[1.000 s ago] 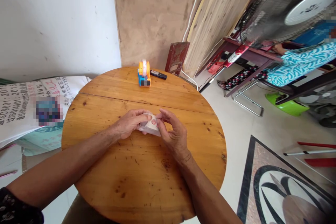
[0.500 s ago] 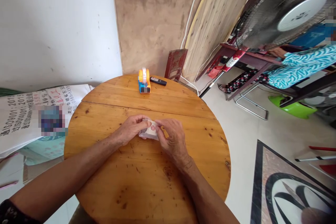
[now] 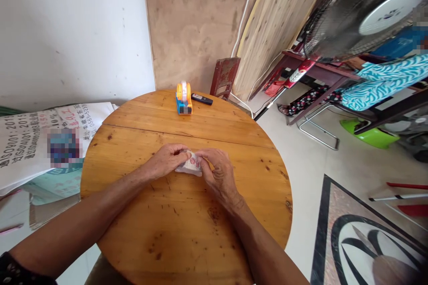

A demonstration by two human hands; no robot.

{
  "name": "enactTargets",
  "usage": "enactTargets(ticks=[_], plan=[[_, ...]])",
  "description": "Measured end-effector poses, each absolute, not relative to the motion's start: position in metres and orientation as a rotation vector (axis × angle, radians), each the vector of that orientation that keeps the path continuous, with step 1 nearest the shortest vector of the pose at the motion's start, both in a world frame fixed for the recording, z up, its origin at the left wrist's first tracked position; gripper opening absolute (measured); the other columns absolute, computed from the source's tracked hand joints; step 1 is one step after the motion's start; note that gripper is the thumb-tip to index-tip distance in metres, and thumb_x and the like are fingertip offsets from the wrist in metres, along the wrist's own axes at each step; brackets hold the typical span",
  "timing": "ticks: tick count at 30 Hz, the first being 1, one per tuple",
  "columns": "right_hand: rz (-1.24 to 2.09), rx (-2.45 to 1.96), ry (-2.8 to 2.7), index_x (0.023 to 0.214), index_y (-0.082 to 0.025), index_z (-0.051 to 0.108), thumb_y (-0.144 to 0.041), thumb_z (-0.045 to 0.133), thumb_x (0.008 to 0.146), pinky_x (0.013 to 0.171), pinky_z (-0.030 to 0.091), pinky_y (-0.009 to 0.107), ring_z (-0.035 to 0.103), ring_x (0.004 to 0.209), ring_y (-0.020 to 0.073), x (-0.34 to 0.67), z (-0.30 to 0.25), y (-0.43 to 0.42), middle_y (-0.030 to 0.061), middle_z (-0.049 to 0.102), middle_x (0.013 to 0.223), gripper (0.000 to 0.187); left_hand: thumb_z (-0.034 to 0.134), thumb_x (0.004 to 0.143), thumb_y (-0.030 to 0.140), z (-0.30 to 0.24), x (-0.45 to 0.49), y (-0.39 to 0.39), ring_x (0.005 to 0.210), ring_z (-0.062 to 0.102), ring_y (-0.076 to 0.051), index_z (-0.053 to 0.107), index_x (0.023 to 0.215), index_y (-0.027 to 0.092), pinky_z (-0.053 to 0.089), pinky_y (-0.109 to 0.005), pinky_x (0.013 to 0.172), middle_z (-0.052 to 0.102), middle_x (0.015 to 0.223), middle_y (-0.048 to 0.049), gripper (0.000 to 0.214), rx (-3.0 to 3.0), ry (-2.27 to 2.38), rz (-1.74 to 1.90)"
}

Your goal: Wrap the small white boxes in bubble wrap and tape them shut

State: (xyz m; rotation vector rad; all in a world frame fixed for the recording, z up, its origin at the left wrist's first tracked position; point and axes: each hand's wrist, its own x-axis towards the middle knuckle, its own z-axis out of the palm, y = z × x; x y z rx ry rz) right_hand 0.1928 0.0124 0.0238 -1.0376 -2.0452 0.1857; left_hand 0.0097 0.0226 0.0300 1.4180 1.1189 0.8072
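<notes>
Between my hands, over the middle of the round wooden table (image 3: 187, 240), is a small white packet (image 3: 190, 167) in clear plastic with a red mark on its top. My left hand (image 3: 168, 160) is closed on its left side, the thumb lying over the top. On the right side my right hand (image 3: 217, 171) pinches the packet with thumb and fingers. Some fingertips are hidden behind it, and what is inside the packet cannot be made out.
An orange and blue tape dispenser (image 3: 183, 98) and a black remote control (image 3: 202, 99) lie at the table's far edge. White printed sacks (image 3: 20, 142) are at the left. To the right stand a fan (image 3: 364, 18) and a seated person (image 3: 377, 84).
The packet has tilted a little in my hands, and its red mark shows more fully. Both hands keep their grip. The view has shifted slightly.
</notes>
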Motion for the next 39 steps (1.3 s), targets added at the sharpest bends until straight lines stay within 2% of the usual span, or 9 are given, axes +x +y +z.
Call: enactTargets(ticks=[6, 16, 24, 28, 30, 33, 36, 39], plan=[[0.184, -1.061, -1.97, 0.09, -0.024, 0.071, -0.023, 0.054, 0.092, 0.081, 0.047, 0.036, 0.068, 0.083, 0.0205, 0.188, 0.024, 0.024, 0.0042, 0.075, 0.087, 0.018, 0.059, 0.078, 0.036, 0.025, 0.009, 0.026, 0.062, 0.055, -0.014, 0.072, 0.09, 0.017, 0.041, -0.023, 0.058, 0.066, 0.073, 0.0002, 0.027, 1.359, 1.092, 0.819], [0.229, -1.034, -1.923, 0.088, -0.024, 0.072, -0.024, 0.056, 0.09, 0.077, 0.05, 0.035, 0.069, 0.078, 0.0204, 0.184, 0.023, 0.026, 0.0036, 0.076, 0.084, 0.016, 0.059, 0.077, 0.034, 0.019, 0.005, 0.03, 0.067, 0.059, -0.016, 0.074, 0.096, 0.017, 0.041, -0.024, 0.06, 0.071, 0.079, -0.0007, 0.03, 1.423, 1.129, 0.818], [0.203, -1.016, -1.983, 0.098, -0.023, 0.07, -0.023, 0.06, 0.088, 0.081, 0.05, 0.037, 0.069, 0.082, 0.021, 0.187, 0.022, 0.024, 0.0046, 0.076, 0.087, 0.014, 0.053, 0.084, 0.035, 0.022, 0.003, 0.031, 0.075, 0.061, -0.018, 0.074, 0.1, 0.015, 0.042, -0.026, 0.066, 0.073, 0.09, -0.0042, 0.034, 1.546, 1.157, 0.762], [0.168, -1.019, -2.043, 0.1, -0.023, 0.069, -0.019, 0.059, 0.087, 0.083, 0.048, 0.039, 0.069, 0.084, 0.0219, 0.189, 0.021, 0.024, 0.0049, 0.076, 0.086, 0.017, 0.055, 0.083, 0.034, 0.024, 0.003, 0.031, 0.078, 0.061, -0.019, 0.074, 0.097, 0.015, 0.043, -0.026, 0.067, 0.072, 0.09, -0.0048, 0.03, 1.593, 1.163, 0.79], [0.172, -1.033, -2.061, 0.102, -0.023, 0.068, -0.018, 0.059, 0.086, 0.084, 0.047, 0.039, 0.069, 0.086, 0.0223, 0.188, 0.021, 0.023, 0.0046, 0.076, 0.088, 0.019, 0.057, 0.082, 0.031, 0.025, 0.004, 0.031, 0.08, 0.061, -0.018, 0.072, 0.101, 0.015, 0.043, -0.025, 0.067, 0.072, 0.094, -0.0052, 0.03, 1.591, 1.13, 0.854], [0.167, -1.021, -2.049, 0.106, -0.023, 0.066, -0.016, 0.059, 0.085, 0.084, 0.045, 0.038, 0.068, 0.087, 0.0213, 0.186, 0.021, 0.02, 0.0033, 0.075, 0.089, 0.023, 0.058, 0.08, 0.03, 0.025, 0.006, 0.03, 0.07, 0.058, -0.014, 0.066, 0.11, 0.014, 0.042, -0.023, 0.06, 0.069, 0.092, -0.0047, 0.034, 1.526, 1.08, 0.915], [0.124, -1.007, -2.013, 0.108, -0.023, 0.064, -0.014, 0.058, 0.085, 0.083, 0.045, 0.036, 0.067, 0.086, 0.0202, 0.185, 0.021, 0.019, 0.0024, 0.074, 0.09, 0.026, 0.059, 0.079, 0.03, 0.023, 0.008, 0.03, 0.06, 0.05, -0.01, 0.062, 0.101, 0.015, 0.036, -0.021, 0.053, 0.065, 0.083, -0.0015, 0.027, 1.462, 1.046, 0.925], [0.101, -1.008, -2.003, 0.105, -0.024, 0.064, -0.014, 0.057, 0.084, 0.082, 0.044, 0.036, 0.067, 0.085, 0.0202, 0.185, 0.02, 0.02, 0.0023, 0.073, 0.089, 0.024, 0.058, 0.078, 0.03, 0.02, 0.008, 0.031, 0.063, 0.05, -0.01, 0.059, 0.085, 0.015, 0.035, -0.021, 0.054, 0.063, 0.079, -0.001, 0.016, 1.481, 0.994, 0.933]])
